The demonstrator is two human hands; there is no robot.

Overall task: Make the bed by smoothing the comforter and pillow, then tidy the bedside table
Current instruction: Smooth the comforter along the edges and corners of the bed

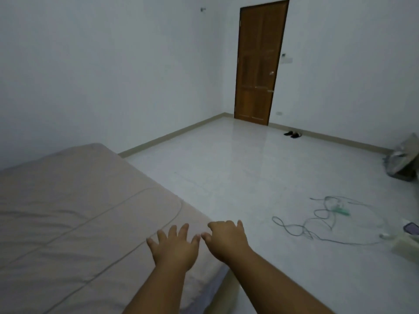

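Hands first: left hand (173,248) spread wide, flat on the beige comforter (79,211) near the bed's edge. Right hand (226,241) just beside it, fingers bent — whether it holds the hem, cannot tell. Smoothing looks under way; next likely a firm outward sweep. Pillow, bedside table — not in view.

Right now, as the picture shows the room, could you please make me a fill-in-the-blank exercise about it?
1. The left hand spreads its fingers over the beige ____.
2. The right hand holds ____.
3. The brown wooden ____ in the far wall is shut.
4. The tangled cables lie on the white ____.
Missing words: comforter; nothing; door; floor.
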